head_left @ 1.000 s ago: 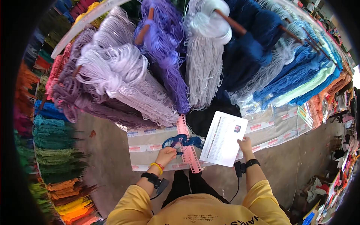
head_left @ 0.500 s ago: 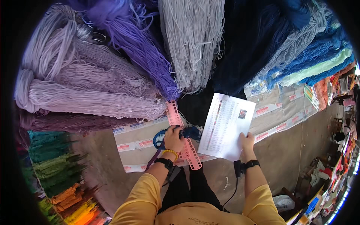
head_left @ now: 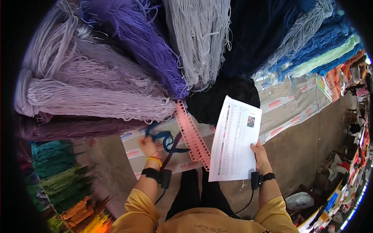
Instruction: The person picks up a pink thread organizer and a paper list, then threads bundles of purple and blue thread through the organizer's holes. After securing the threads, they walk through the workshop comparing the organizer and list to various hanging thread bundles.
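My right hand (head_left: pixel 263 155) grips the lower right edge of a white printed sheet (head_left: pixel 235 143), thumb on top; the sheet bears a table and a small picture. My left hand (head_left: pixel 148 146) is closed, its fingertips at a loose dark blue yarn strand (head_left: pixel 168 140) that loops across to a pink strip (head_left: pixel 190 134). The strip has rows of holes along its edges and lies slanting between my hands. A dark purple strand (head_left: pixel 171 151) also hangs from it. The fingers of the left hand are slightly blurred.
Thick yarn hanks fan out ahead: lilac (head_left: pixel 93 97), violet (head_left: pixel 147 46), grey (head_left: pixel 198 42), navy (head_left: pixel 260 39) and blue (head_left: pixel 311 54). A black bundle (head_left: pixel 221 101) sits behind the sheet. Green hanks (head_left: pixel 54 159) and orange hanks (head_left: pixel 79 211) lie at left. Taped wrapping (head_left: pixel 279 110) covers the surface.
My left hand has moved left off the pink strip, drawing the dark blue yarn out with it. The sheet has shifted slightly down and turned more upright; the strip lies more exposed.
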`<state>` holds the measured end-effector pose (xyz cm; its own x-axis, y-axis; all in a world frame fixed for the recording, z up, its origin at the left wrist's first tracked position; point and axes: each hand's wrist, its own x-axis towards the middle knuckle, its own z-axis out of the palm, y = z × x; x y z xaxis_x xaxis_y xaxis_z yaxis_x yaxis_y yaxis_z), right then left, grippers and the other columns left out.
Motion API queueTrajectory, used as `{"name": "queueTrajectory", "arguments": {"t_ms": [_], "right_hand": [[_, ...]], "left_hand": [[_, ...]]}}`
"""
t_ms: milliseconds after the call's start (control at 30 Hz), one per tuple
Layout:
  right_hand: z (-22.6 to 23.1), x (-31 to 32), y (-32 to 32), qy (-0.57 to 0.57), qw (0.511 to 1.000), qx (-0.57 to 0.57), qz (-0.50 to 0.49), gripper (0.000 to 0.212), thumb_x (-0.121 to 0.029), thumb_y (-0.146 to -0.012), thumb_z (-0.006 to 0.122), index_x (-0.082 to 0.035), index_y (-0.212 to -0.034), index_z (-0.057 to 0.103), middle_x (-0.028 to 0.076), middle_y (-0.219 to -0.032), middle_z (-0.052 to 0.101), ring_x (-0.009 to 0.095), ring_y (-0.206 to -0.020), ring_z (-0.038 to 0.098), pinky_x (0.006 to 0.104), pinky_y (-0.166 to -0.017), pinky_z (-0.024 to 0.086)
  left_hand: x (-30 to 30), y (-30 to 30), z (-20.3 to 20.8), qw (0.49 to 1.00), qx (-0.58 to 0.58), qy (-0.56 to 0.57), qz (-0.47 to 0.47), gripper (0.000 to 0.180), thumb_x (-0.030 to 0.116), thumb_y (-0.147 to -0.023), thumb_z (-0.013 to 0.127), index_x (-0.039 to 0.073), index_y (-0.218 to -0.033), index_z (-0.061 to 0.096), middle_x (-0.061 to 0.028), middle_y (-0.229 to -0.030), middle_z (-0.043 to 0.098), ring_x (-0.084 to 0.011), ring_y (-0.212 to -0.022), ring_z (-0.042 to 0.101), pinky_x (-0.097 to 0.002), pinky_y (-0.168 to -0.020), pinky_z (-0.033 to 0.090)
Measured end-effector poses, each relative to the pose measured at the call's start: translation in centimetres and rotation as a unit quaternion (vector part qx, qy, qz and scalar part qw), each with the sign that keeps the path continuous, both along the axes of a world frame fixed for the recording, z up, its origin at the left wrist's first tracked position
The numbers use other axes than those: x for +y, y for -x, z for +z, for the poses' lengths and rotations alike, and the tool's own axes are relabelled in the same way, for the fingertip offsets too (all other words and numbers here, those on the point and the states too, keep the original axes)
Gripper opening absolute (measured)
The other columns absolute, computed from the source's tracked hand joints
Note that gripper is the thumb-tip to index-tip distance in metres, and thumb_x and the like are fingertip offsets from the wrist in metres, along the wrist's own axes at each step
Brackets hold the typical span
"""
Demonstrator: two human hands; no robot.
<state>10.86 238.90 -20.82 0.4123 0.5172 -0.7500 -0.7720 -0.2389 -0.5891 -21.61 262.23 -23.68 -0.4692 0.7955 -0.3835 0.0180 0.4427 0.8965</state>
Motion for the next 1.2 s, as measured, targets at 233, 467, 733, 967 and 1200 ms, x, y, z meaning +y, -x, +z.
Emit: {"name": "queueTrajectory", "arguments": {"t_ms": [233, 467, 733, 967, 1200], "right_hand": [[-0.7, 5.9, 7.3, 0.030, 0.972, -0.082, 0.218, 0.019, -0.005, -0.082, 0.051, 0.002, -0.099, 0.053, 0.005, -0.082, 0.060, 0.009, -0.071, 0.055, 0.0227, -0.064, 0.045], [-4.0, 9.2, 12.4, 0.017, 0.980, -0.094, 0.172, 0.021, -0.018, -0.086, 0.046, 0.000, -0.093, 0.056, 0.001, -0.074, 0.056, 0.007, -0.064, 0.048, 0.0217, -0.058, 0.040], [-2.6, 10.5, 17.0, 0.176, 0.730, -0.538, 0.384, 0.037, -0.027, -0.069, 0.063, -0.006, -0.096, 0.051, 0.010, -0.089, 0.053, 0.026, -0.081, 0.053, 0.0349, -0.067, 0.043], [-3.1, 11.6, 18.0, 0.235, 0.646, -0.554, 0.468, 0.043, -0.034, -0.066, 0.066, -0.006, -0.093, 0.049, 0.010, -0.092, 0.052, 0.030, -0.089, 0.051, 0.0381, -0.074, 0.042], [2.2, 7.1, 15.6, 0.073, 0.732, -0.569, 0.368, 0.026, -0.023, -0.071, 0.064, -0.002, -0.071, 0.048, 0.014, -0.060, 0.050, 0.028, -0.054, 0.049, 0.0345, -0.051, 0.039]], "left_hand": [[-2.4, 4.3, 1.2, 0.952, -0.002, 0.081, -0.295, 0.032, 0.019, -0.077, 0.056, 0.001, -0.103, 0.048, -0.0063, -0.094, 0.053, -0.0170, -0.087, 0.049, -0.0289, -0.079, 0.038], [-4.9, 1.8, 3.4, 0.924, -0.149, 0.170, -0.307, 0.017, 0.004, -0.083, 0.048, -0.003, -0.097, 0.055, -0.0060, -0.091, 0.060, -0.0118, -0.078, 0.055, -0.0237, -0.071, 0.043], [-4.0, 7.0, 6.6, 0.923, -0.159, 0.169, -0.308, 0.021, 0.003, -0.084, 0.047, -0.004, -0.102, 0.052, -0.0067, -0.095, 0.058, -0.0114, -0.079, 0.053, -0.0249, -0.071, 0.043], [-5.0, 10.9, 8.2, 0.911, -0.147, 0.167, -0.348, 0.024, 0.003, -0.084, 0.047, -0.004, -0.106, 0.051, -0.0055, -0.098, 0.056, -0.0112, -0.084, 0.052, -0.0251, -0.076, 0.041], [-5.9, 10.9, 12.2, 0.893, -0.174, 0.139, -0.391, 0.025, 0.002, -0.083, 0.047, -0.003, -0.108, 0.050, -0.0040, -0.101, 0.055, -0.0111, -0.089, 0.050, -0.0252, -0.079, 0.040]]}}
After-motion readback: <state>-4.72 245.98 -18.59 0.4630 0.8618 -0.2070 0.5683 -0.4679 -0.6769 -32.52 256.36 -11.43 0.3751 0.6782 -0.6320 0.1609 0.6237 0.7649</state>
